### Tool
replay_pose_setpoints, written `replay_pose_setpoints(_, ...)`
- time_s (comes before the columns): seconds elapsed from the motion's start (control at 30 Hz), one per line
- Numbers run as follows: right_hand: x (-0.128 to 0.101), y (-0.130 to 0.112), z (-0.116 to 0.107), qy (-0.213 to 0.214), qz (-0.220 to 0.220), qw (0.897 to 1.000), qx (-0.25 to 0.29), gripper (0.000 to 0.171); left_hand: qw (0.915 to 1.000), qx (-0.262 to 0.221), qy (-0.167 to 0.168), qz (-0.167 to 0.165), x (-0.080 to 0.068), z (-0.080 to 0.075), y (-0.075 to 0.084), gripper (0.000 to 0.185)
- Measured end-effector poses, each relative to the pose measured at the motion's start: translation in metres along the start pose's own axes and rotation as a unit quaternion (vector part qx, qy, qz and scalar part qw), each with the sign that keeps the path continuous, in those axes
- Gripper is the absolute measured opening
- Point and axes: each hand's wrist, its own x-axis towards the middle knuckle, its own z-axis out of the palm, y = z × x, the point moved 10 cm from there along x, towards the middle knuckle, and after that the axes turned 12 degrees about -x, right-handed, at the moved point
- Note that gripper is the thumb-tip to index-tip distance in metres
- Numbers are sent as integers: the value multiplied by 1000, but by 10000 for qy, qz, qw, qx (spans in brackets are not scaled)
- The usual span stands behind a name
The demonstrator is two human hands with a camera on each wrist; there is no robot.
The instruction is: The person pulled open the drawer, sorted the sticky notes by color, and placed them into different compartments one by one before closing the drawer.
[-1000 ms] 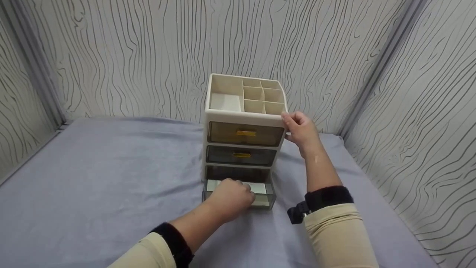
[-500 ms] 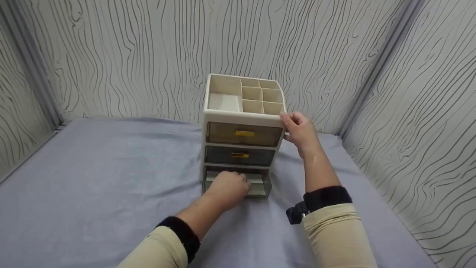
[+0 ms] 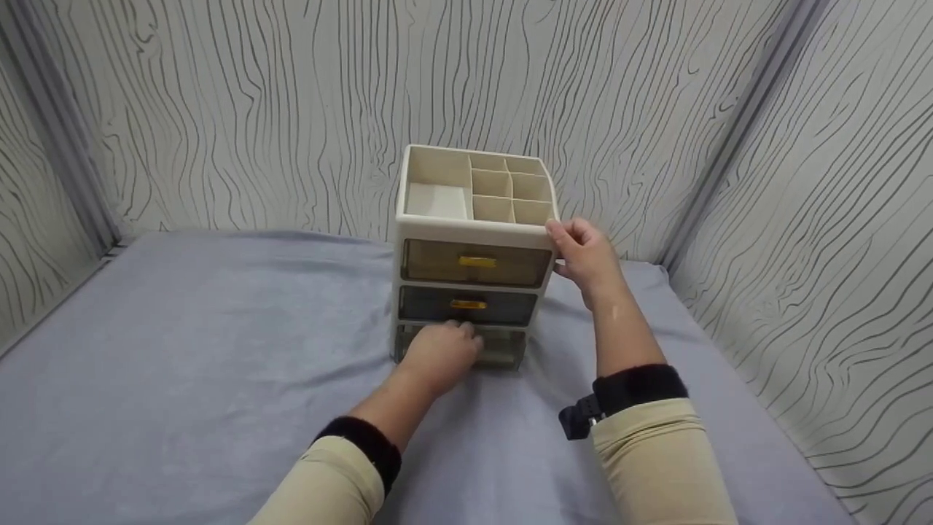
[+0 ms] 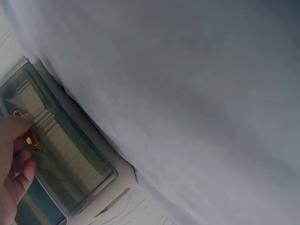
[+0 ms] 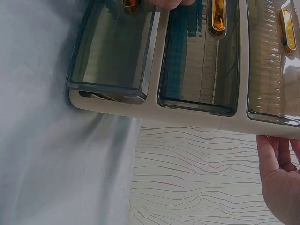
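Observation:
A cream desktop drawer organizer (image 3: 474, 229) stands on the cloth. My left hand (image 3: 442, 356) is at its lowest drawer (image 3: 503, 351), which has a see-through front and sits slightly proud of the frame. The left wrist view shows thumb and fingers pinching that drawer's amber handle (image 4: 33, 142). At the upper right front corner, my right hand (image 3: 592, 261) grips the organizer's edge, its fingers against the side wall. Above the lowest drawer are a dark middle drawer (image 3: 437, 303) and a brown-tinted top drawer (image 3: 430, 260), both shut, with gold handles.
Divided open compartments (image 3: 492, 209) form the organizer's top. Grey-blue cloth (image 3: 219, 379) covers the surface around it. A wall with a wood-grain pattern (image 3: 291, 109) rises behind, and another patterned wall (image 3: 838, 240) stands at the right.
The lowest drawer has slid inward, nearly flush with the frame, with my left hand moving forward along with it. The pale contents no longer show from above. My right hand keeps its hold.

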Motion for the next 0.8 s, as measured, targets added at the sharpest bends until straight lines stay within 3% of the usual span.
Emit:
replay_pose_setpoints(0.33,1,-1,4,20,-22,10000,-8,34,9990,56,107,-426,4,1,-10,7)
replay_pose_setpoints(0.8,1,-3,8,-43,25,10000,67,33,9982,41,190,-571,0,-5,-18,8)
